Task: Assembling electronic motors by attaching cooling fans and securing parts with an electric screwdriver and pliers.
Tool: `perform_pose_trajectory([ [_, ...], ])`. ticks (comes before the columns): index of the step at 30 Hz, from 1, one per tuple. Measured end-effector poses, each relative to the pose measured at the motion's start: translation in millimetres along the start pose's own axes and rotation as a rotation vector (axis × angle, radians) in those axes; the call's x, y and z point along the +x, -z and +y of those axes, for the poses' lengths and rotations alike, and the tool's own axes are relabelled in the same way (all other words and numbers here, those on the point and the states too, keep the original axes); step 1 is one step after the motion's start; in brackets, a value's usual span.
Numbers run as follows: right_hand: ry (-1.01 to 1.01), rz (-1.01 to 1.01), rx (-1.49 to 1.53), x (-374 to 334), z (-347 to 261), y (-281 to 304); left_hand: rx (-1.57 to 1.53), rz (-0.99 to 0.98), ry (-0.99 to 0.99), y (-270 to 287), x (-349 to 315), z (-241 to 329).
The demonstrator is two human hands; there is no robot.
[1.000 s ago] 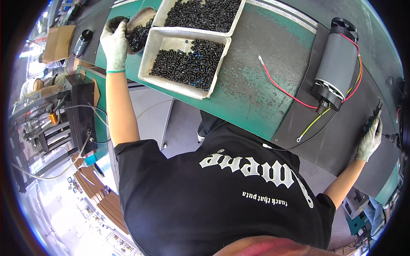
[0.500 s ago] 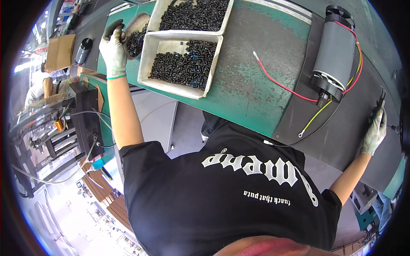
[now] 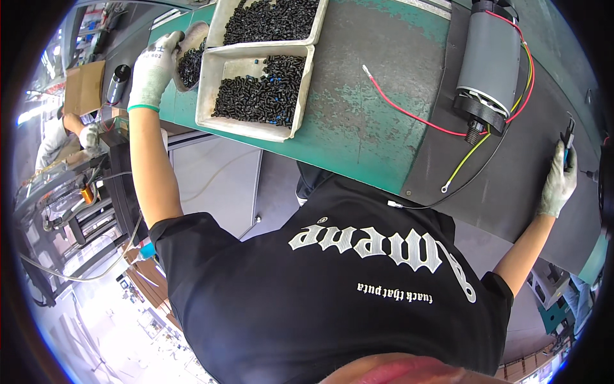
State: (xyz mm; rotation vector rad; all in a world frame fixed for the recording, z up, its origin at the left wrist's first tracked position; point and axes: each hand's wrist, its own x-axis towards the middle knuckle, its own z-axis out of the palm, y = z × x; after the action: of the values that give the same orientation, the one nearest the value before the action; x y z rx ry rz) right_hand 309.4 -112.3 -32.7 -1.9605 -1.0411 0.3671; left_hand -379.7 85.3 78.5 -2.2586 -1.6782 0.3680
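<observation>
My left hand (image 3: 154, 65), in a pale glove with dark fingertips, is at the rim of a small oval tray (image 3: 182, 77) of small black parts. Its fingers are curled together, and whatever they hold is hidden. On the far right, my gloved right hand (image 3: 558, 184) is closed around slim pliers (image 3: 568, 139) with blue and black handles and a thin bent metal tip pointing away from me. To its left lies a grey cylindrical motor (image 3: 489, 61) with a threaded shaft facing me. Red, yellow-green and black leads trail from it.
Beside the oval tray, a white bin (image 3: 251, 127) of black screws, some blue-tipped, adjoins a second full bin (image 3: 217, 29). The worn green bench (image 3: 377, 137) meets a dark mat (image 3: 473, 198). At far left are a smaller motor (image 3: 119, 83) and a co-worker's gloved hand (image 3: 91, 137).
My left hand has turned and lowered beside the oval tray, its back now showing. My right hand keeps hold of the pliers. The co-worker's gloved hand has come into sight; the whole view has shifted slightly.
</observation>
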Motion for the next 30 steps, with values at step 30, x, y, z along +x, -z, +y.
perform_pose_trajectory([
  [30, 1.257, -0.088, -0.525, -46.3, -239.9, 12.9, -1.967, -0.287, -0.244, 203.4, -6.2, 277.3],
])
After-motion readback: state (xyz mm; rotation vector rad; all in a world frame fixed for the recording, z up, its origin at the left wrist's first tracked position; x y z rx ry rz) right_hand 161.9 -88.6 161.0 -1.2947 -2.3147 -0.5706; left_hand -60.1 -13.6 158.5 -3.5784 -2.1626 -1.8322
